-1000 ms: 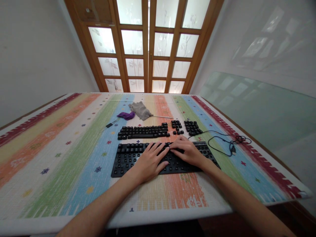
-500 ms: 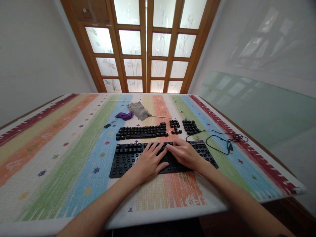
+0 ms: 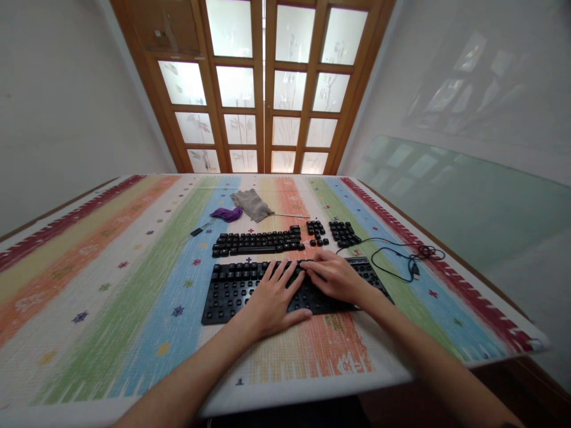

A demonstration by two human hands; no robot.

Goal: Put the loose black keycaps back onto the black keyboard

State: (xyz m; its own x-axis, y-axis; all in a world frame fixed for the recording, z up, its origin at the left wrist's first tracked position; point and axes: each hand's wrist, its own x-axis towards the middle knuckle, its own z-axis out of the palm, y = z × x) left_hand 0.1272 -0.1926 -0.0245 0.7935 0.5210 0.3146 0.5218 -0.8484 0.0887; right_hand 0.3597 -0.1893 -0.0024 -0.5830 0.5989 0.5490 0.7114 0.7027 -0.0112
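A black keyboard [image 3: 225,303] lies near the table's front edge, with most keycaps off and several along its top row. Spread flat over its middle is my left hand [image 3: 273,300], fingers apart and thumb reaching the front edge. My right hand [image 3: 333,274] is curled at the top row beside the left fingertips, its fingers pinched together; whatever they grip is hidden. Behind the keyboard, loose keycaps sit in groups: a large block [image 3: 256,242], a small cluster [image 3: 316,229] and a number-pad group [image 3: 343,233].
A grey cloth [image 3: 252,205], a purple cloth [image 3: 226,214] and a thin rod [image 3: 289,216] lie farther back. A small tool with a black handle [image 3: 196,232] is at the left. The keyboard's cable [image 3: 392,272] coils at the right on the striped tablecloth [image 3: 134,333].
The view has tilted up slightly. My left thumb has stretched outward to the right, and the left hand lies a little flatter. My right hand stays at the top row.
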